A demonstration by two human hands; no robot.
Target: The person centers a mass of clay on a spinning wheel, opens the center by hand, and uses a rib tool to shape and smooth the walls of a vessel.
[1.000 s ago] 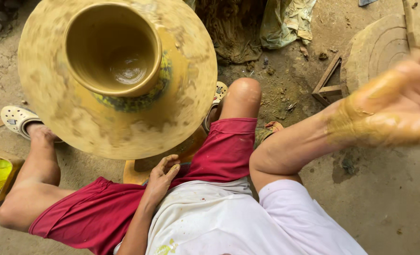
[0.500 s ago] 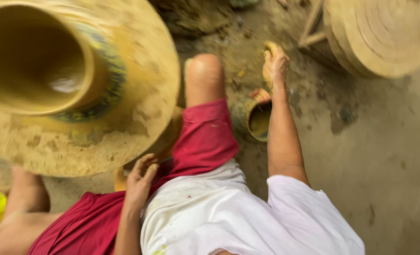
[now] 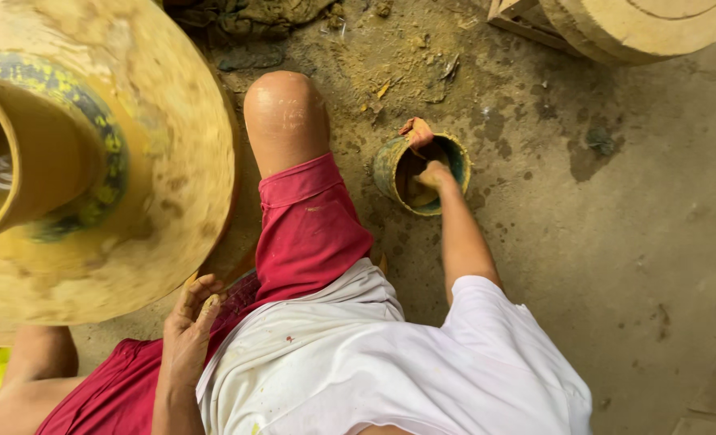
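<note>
Since the frame half a second earlier, the right hand (image 3: 432,174) has gone from the rim of the small pot down into its mouth, and the view has swung further right, leaving less of the wheel in sight.

Right hand: inside the small green-rimmed pot (image 3: 392,171) on the dirt floor (image 3: 616,242), fingers bent downward into the muddy contents. Whether the fingers are closed on anything cannot be told; the pot wall hides the tips. A reddish scrap (image 3: 416,130) sits on the pot rim, just beyond the hand.

Left hand (image 3: 188,322): resting on the red shorts (image 3: 309,234) at the thigh, fingers loosely curled and slightly apart, holding nothing. Just beyond it lies the edge of the clay-smeared wheel disc (image 3: 172,161).

1 tall clay vessel (image 3: 27,153) stands on the disc, well apart from both hands, to the far side of the left hand; its mouth is open and wet inside.

The bare knee (image 3: 285,113) lies between the disc and the small pot. 1 round clay-coloured slab (image 3: 648,24) sits well beyond the right hand, at the upper right.
</note>
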